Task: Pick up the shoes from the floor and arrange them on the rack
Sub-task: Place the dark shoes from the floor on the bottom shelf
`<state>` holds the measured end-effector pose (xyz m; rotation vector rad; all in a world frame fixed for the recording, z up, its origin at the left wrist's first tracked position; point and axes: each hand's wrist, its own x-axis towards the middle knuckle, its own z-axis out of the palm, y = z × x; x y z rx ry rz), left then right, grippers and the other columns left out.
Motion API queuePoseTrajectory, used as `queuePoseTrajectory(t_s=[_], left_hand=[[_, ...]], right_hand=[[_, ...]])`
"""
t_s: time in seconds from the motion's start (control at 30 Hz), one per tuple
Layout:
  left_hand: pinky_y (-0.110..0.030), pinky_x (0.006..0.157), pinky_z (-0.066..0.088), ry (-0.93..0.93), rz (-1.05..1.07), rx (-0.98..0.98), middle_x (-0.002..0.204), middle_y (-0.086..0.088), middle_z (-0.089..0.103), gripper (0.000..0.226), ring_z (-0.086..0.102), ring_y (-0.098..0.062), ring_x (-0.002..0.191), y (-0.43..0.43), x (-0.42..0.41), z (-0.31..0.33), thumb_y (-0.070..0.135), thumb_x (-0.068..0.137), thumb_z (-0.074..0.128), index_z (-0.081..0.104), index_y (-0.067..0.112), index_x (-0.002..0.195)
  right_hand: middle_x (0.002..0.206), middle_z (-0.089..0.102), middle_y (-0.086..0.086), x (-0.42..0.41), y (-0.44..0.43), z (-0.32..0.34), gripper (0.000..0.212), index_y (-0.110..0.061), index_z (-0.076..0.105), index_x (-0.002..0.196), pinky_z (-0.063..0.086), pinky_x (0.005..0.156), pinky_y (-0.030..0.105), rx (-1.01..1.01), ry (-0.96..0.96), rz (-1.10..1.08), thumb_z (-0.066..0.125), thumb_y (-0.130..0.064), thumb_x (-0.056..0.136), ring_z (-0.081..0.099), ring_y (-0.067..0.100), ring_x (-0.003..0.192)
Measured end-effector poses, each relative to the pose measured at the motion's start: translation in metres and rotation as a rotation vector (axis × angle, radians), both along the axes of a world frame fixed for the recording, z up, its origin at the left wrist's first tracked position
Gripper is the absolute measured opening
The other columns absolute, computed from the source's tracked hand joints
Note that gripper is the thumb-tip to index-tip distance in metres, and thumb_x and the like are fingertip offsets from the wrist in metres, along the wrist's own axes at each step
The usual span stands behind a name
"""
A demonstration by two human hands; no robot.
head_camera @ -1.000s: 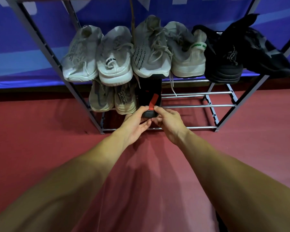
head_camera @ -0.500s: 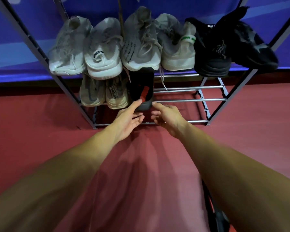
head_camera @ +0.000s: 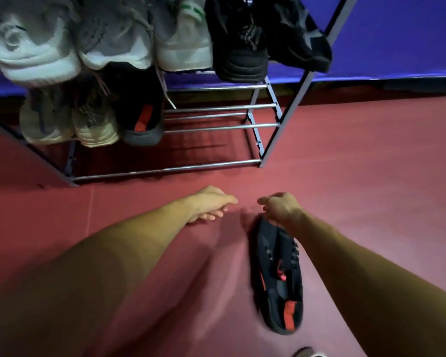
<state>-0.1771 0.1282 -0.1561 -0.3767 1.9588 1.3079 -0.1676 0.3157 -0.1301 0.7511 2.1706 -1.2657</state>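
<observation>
Black-red shoe (head_camera: 277, 276) on near floor (head_camera: 371, 181), right grip (head_camera: 281, 208) curled over its far end; holding or not, cannot tell. Left grip (head_camera: 211, 206) slack, empty. Could slip from a shallow one-ended pinch.

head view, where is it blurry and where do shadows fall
Head view: dim, motion-blurred; the black and red sneaker on the red floor smears at its edges, the white sneakers on the top shelf look soft; the grey metal rack splays from wide-angle distortion, striped shadows beneath it.
</observation>
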Motion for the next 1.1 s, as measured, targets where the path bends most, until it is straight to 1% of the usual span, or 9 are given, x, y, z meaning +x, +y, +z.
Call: queuePoseTrajectory(t_s=[0.13,0.23,0.37,0.47,0.53,0.6,0.73,0.87,1.1], left_hand=[[-0.022,0.055,0.04,-0.021,-0.218,0.004,0.086,-0.003,0.056,0.02,0.051,-0.015,0.07,0.052,0.001,-0.015,0.039,0.085,0.064,0.06,0.02,0.09],[-0.027,0.06,0.039,-0.05,-0.322,-0.024,0.088,-0.006,0.05,0.012,0.047,-0.02,0.077,0.069,0.006,-0.031,0.029,0.087,0.061,0.054,0.021,0.092],[-0.027,0.057,0.037,-0.15,-0.303,-0.035,0.084,-0.005,0.044,0.02,0.044,-0.02,0.071,0.079,0.015,-0.053,0.021,0.091,0.06,0.043,0.026,0.082],[-0.028,0.066,0.047,-0.162,-0.278,-0.056,0.097,-0.008,0.058,0.019,0.057,-0.018,0.077,0.088,0.015,-0.06,0.02,0.091,0.063,0.045,0.026,0.088],[-0.032,0.069,0.045,-0.158,-0.272,-0.075,0.11,-0.012,0.065,0.027,0.06,-0.02,0.084,0.091,0.015,-0.062,0.025,0.088,0.066,0.046,0.024,0.106],[-0.032,0.064,0.04,-0.144,-0.27,-0.1,0.103,-0.012,0.066,0.029,0.057,-0.021,0.081,0.09,0.017,-0.066,0.03,0.09,0.063,0.047,0.025,0.113],[-0.032,0.068,0.047,-0.085,-0.265,-0.156,0.1,-0.01,0.066,0.014,0.062,-0.021,0.083,0.081,0.023,-0.068,0.038,0.097,0.051,0.051,0.025,0.102],[-0.024,0.058,0.047,-0.075,-0.25,-0.092,0.092,-0.003,0.061,0.02,0.061,-0.015,0.081,0.062,0.026,-0.053,0.037,0.1,0.049,0.052,0.024,0.086],[-0.021,0.062,0.045,-0.034,-0.215,-0.005,0.105,0.006,0.063,0.018,0.057,-0.009,0.082,0.012,0.032,-0.016,0.04,0.101,0.048,0.06,0.031,0.111]], right_hand=[[0.102,0.069,0.016,0.012,0.019,-0.015,0.036,-0.001,0.069,0.108,0.052,0.086,0.037,0.251,0.009,0.178,0.071,-0.028,0.084,0.065,0.032,0.099],[0.115,0.066,0.014,0.023,0.028,-0.027,0.064,-0.012,0.064,0.12,0.052,0.091,0.036,0.324,0.001,0.321,0.064,-0.053,0.071,0.061,0.032,0.113],[0.135,0.047,0.021,0.036,0.043,-0.042,0.061,-0.008,0.043,0.135,0.042,0.103,0.042,0.496,-0.093,0.359,0.066,-0.037,0.086,0.048,0.042,0.126],[0.133,0.054,0.02,0.039,0.056,-0.051,0.06,-0.005,0.043,0.13,0.042,0.103,0.041,0.473,-0.127,0.373,0.069,-0.041,0.089,0.05,0.039,0.126],[0.131,0.058,0.02,0.037,0.064,-0.053,0.056,-0.005,0.045,0.127,0.046,0.099,0.041,0.428,-0.119,0.371,0.069,-0.04,0.089,0.054,0.037,0.123],[0.13,0.058,0.019,0.033,0.069,-0.052,0.054,-0.004,0.047,0.126,0.047,0.094,0.039,0.387,-0.101,0.357,0.068,-0.039,0.091,0.055,0.036,0.121],[0.132,0.056,0.017,0.029,0.067,-0.047,0.064,-0.005,0.047,0.132,0.049,0.097,0.042,0.316,-0.082,0.385,0.066,-0.05,0.09,0.055,0.034,0.121],[0.13,0.061,0.015,0.023,0.052,-0.039,0.053,-0.012,0.054,0.128,0.049,0.098,0.042,0.313,-0.041,0.467,0.058,-0.052,0.094,0.058,0.033,0.118],[0.108,0.068,0.013,0.005,0.013,0.002,0.061,-0.009,0.067,0.105,0.053,0.087,0.039,0.326,0.113,0.517,0.061,-0.067,0.085,0.062,0.033,0.105]])
